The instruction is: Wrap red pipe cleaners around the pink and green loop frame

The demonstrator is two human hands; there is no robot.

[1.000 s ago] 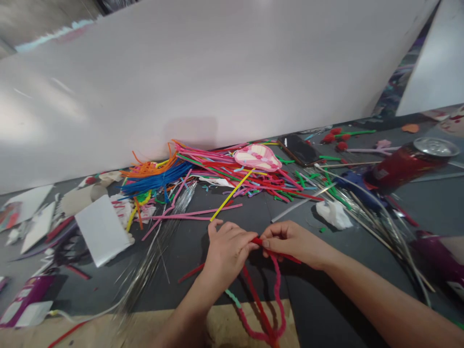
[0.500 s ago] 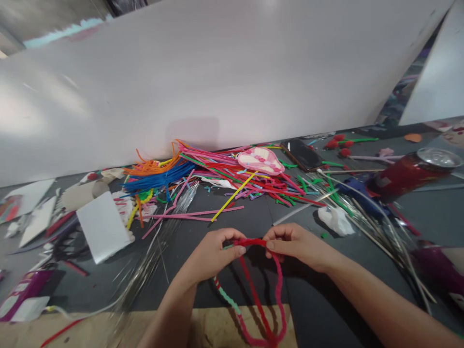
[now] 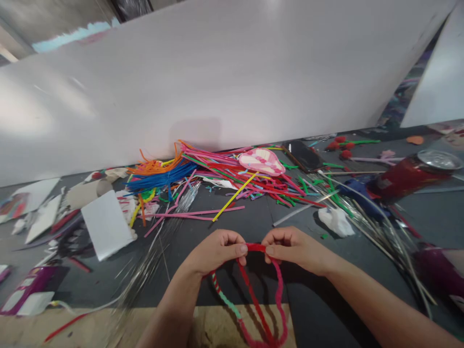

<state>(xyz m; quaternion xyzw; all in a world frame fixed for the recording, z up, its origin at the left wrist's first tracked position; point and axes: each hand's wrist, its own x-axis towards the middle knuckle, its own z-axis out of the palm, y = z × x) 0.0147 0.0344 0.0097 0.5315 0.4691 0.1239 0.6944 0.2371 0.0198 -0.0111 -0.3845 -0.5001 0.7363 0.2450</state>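
Observation:
Between my two hands a short stretch of red pipe cleaner (image 3: 255, 247) runs level above the dark table. My left hand (image 3: 226, 251) pinches its left end between thumb and fingers. The other end is pinched by my right hand (image 3: 286, 249). From there a deep-pink pipe cleaner strand (image 3: 279, 290) curves down on the right. A mint-green strand (image 3: 228, 303) with red wrapping hangs at the left, and a straight red strand (image 3: 254, 299) runs down the middle. These strands meet at the bottom edge of the view, where the rest is cut off.
Behind my hands lies a pile of coloured pipe cleaners (image 3: 217, 169) with a pink-and-white oval piece (image 3: 261, 161) on top. A phone (image 3: 303, 155), a red can (image 3: 406, 176) and crumpled tissue (image 3: 335, 221) are at right. White card (image 3: 107, 227) and thin wires (image 3: 145, 266) lie left.
My left fingers have shifted slightly right along the red pipe cleaner, nearer my right hand, covering more of its left end. The right hand has barely moved. The view has shifted slightly.

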